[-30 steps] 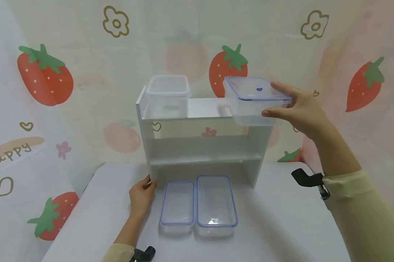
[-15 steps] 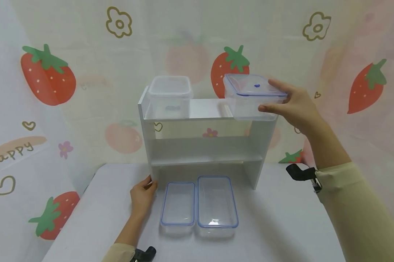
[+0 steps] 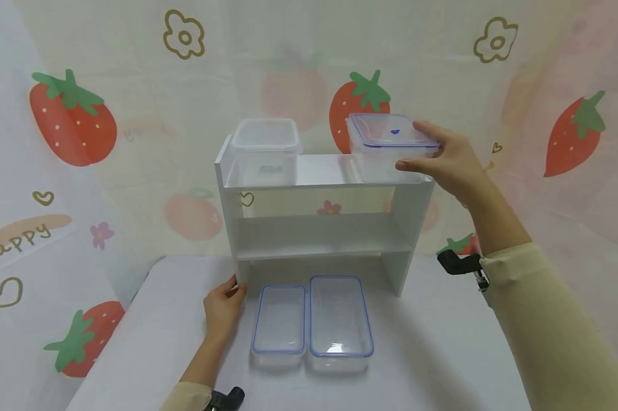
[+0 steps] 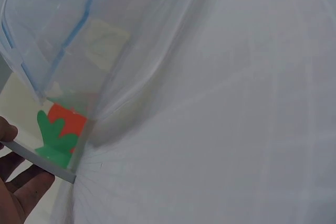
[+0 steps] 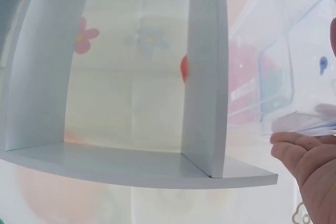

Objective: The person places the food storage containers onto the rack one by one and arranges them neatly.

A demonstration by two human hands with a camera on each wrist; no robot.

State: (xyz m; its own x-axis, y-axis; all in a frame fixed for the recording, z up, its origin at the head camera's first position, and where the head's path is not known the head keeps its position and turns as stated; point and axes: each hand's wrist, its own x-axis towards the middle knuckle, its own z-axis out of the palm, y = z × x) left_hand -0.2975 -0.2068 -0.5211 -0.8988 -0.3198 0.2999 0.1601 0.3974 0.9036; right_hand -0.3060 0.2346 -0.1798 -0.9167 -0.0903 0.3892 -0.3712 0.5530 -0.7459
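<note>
My right hand (image 3: 455,162) grips a clear food container with a blue-rimmed lid (image 3: 383,128) at its right side, thumb in front. The container is at the right end of the top board of a white shelf (image 3: 321,251); whether its base touches the board cannot be told. In the right wrist view, fingers (image 5: 296,153) press on the container (image 5: 275,82). My left hand (image 3: 223,305) pinches the lower edge of the shelf's left side panel; in the left wrist view, thumb and fingers (image 4: 34,190) lie on both sides of that panel (image 4: 44,165).
A clear container with a pale lid (image 3: 265,151) stands on the top board's left end. Two blue-rimmed containers, a smaller (image 3: 280,319) and a larger (image 3: 340,317), sit side by side on the white table (image 3: 442,342) before the shelf. A strawberry-printed backdrop (image 3: 134,114) hangs behind.
My right hand has carried the container left and slightly up, from in front of the top board's right end to that end. My left hand has stayed on the side panel.
</note>
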